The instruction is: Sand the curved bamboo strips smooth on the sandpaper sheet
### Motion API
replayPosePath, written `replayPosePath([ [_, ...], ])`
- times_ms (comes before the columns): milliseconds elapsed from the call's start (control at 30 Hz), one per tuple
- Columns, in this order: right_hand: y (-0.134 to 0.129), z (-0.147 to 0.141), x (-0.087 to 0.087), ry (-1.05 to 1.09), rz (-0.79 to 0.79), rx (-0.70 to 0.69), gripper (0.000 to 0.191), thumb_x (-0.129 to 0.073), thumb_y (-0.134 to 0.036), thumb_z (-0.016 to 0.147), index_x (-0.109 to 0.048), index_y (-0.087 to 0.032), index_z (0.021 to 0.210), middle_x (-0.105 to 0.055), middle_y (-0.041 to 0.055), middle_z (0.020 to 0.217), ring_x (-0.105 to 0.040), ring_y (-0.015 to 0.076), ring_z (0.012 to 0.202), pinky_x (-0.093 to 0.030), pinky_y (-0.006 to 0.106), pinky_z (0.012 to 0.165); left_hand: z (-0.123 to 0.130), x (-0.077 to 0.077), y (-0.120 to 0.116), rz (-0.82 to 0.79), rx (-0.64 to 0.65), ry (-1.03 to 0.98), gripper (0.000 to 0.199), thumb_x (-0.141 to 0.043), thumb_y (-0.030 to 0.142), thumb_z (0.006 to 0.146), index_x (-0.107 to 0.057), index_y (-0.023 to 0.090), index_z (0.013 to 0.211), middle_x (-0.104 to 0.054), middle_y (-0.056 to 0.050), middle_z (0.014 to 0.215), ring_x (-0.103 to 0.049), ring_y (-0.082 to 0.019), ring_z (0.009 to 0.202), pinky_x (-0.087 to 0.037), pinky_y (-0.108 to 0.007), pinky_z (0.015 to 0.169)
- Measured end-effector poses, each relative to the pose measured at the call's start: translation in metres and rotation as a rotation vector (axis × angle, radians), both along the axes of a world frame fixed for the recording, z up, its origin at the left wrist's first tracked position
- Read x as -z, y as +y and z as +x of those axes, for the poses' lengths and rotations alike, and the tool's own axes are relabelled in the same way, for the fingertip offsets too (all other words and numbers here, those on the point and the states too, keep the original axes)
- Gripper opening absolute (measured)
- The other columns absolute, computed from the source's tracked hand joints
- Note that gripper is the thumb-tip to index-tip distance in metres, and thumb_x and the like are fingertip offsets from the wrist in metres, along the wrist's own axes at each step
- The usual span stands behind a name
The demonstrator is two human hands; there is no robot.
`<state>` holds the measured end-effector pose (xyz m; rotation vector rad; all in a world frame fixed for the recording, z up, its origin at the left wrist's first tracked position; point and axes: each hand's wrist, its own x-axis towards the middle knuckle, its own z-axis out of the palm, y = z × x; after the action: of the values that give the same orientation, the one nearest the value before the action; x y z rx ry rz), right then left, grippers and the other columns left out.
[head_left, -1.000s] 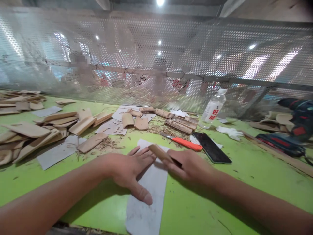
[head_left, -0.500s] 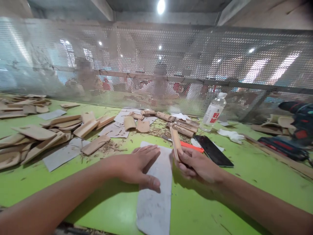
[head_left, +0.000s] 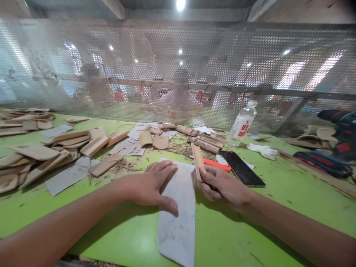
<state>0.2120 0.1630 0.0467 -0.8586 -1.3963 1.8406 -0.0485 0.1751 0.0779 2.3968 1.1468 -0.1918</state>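
Observation:
A long pale grey strip (head_left: 178, 226) lies lengthwise on the green table (head_left: 133, 237) in front of me. My left hand (head_left: 152, 185) rests across the strip's upper left part, palm down, thumb and fingers spread, holding nothing. To the right of the strip, my right hand (head_left: 219, 185) grips a narrow bamboo piece (head_left: 197, 159), which stands tilted up from between thumb and fingers. Just behind that hand lie an orange-handled knife (head_left: 217, 164) and a black phone (head_left: 241, 168).
Curved bamboo pieces (head_left: 39, 151) are heaped at the left, with more (head_left: 146, 139) at the back centre among shavings. A bottle (head_left: 241, 126), a white glove (head_left: 263, 151) and a power drill (head_left: 345, 137) stand or lie rightward. A perforated screen (head_left: 155, 74) closes the back.
My left hand has shifted slightly left relative to the strip, uncovering a little more of it. The right hand keeps its grip on the bamboo piece. The whole view has moved slightly.

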Motion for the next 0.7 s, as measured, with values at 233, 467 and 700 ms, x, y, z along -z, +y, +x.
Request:
replayPosePath([
  [233,0.0006,0.0047,-0.0015,0.156,-0.089,-0.155,0.032,-0.067,-0.047,0.096,-0.052,-0.02,0.087,-0.042,-0.0118,0.049,-0.017,0.003,0.035,-0.018,0.019,0.04,-0.0006,-0.0112,-0.0012,-0.124,0.058,0.019,0.133,-0.068,0.081,0.072,0.0,0.016,0.165,0.008,-0.014,0.169,0.007,-0.041,0.154,-0.012,-0.06,0.122],
  [467,-0.0072,0.0051,-0.0091,0.181,-0.225,-0.293,0.023,-0.064,-0.036,0.096,-0.052,-0.02,0.086,-0.03,-0.0124,0.055,-0.012,0.0036,0.038,-0.024,0.017,0.04,-0.0011,-0.0081,0.0002,-0.122,0.082,0.001,0.132,-0.067,0.08,0.074,0.002,0.013,0.165,0.009,-0.014,0.169,0.013,-0.036,0.154,-0.005,-0.053,0.124],
  [700,-0.0074,0.0035,-0.0078,0.189,-0.228,-0.324,0.023,-0.06,-0.036,0.099,-0.051,-0.02,0.085,-0.029,-0.0119,0.056,-0.012,0.0044,0.04,-0.022,0.017,0.039,-0.0005,-0.0101,-0.0002,-0.131,0.084,0.001,0.129,-0.067,0.079,0.075,0.0,0.016,0.165,0.008,-0.014,0.168,0.011,-0.038,0.153,-0.005,-0.057,0.123],
])
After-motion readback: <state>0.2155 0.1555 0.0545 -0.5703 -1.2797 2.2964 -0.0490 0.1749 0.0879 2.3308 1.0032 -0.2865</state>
